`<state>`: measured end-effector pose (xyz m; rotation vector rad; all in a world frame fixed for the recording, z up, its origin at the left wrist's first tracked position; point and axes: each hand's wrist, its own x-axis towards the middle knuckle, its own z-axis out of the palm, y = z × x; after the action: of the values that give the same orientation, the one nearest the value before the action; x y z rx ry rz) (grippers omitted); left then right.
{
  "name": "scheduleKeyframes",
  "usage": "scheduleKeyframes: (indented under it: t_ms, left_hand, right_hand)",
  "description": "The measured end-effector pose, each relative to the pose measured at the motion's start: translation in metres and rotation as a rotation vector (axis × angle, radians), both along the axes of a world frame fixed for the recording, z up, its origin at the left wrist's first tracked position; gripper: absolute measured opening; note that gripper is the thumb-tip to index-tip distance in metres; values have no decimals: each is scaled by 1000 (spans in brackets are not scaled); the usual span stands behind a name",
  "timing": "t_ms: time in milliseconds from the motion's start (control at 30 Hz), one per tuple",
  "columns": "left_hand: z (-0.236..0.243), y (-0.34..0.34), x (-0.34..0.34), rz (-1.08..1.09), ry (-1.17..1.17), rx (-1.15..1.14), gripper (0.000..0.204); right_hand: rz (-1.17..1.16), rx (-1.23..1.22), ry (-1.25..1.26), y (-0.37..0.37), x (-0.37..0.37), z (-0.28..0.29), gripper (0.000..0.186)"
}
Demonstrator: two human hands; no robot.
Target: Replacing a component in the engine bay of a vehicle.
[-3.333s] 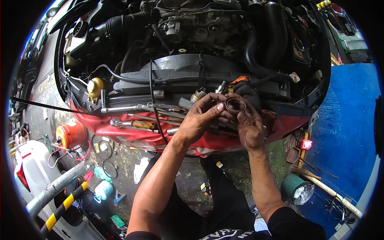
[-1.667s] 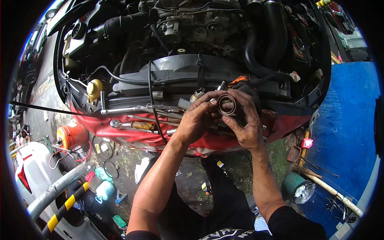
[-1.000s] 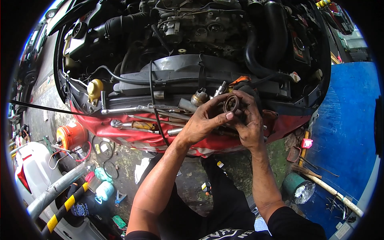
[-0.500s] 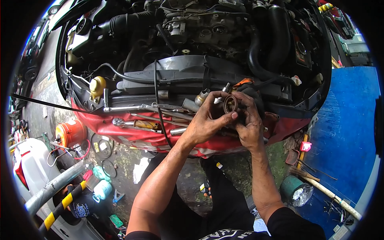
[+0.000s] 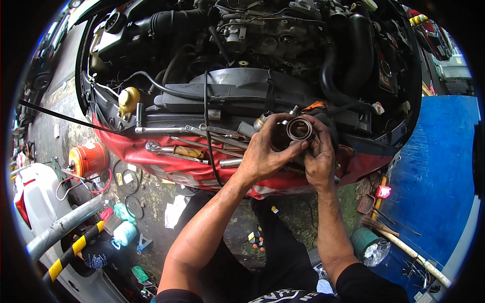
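My left hand [image 5: 267, 156] and my right hand [image 5: 320, 160] both have fingers wrapped round a brown, hollow ring-shaped part [image 5: 299, 129], its opening facing up. The hands are over the car's front edge, where a red cover [image 5: 126, 149] is draped. Just beyond my fingers are a metal fitting [image 5: 261, 121] and a dark bundle with orange [image 5: 316, 105]. To the left lie a ratchet [image 5: 154, 147], a yellow-handled tool [image 5: 183, 151], a long wrench [image 5: 156, 130] and several other metal tools, crossed by a black cable [image 5: 206, 111].
The open engine bay [image 5: 262, 40] fills the top. An orange bucket [image 5: 88, 162], a striped barrier bar [image 5: 76, 247] and a white car [image 5: 35, 202] are at left. A blue surface [image 5: 434, 166], green bucket [image 5: 365, 241] and poles [image 5: 414, 255] are at right.
The ring has been tilted and turned between the fingers, and its opening now faces up again. My hands have shifted slightly right in the picture, along with a small shift of the whole view.
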<state>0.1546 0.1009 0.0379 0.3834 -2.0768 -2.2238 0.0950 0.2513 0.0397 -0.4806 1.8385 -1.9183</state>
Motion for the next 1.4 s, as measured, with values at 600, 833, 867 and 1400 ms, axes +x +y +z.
scheduleKeyframes:
  t_ms: [600, 833, 867, 1400]
  left_hand:
    - [-4, 0, 2, -15, 95, 192, 41]
    - [3, 0, 3, -16, 68, 218, 41]
    - [4, -1, 3, -16, 58, 208, 42]
    - [-12, 4, 0, 15, 93, 209, 43]
  right_hand:
    - [-11, -11, -36, 1, -2, 8, 53]
    - [-2, 4, -9, 2, -1, 7, 54]
    - [-3, 6, -11, 2, -1, 7, 53]
    - [-98, 82, 105, 2, -1, -1, 51]
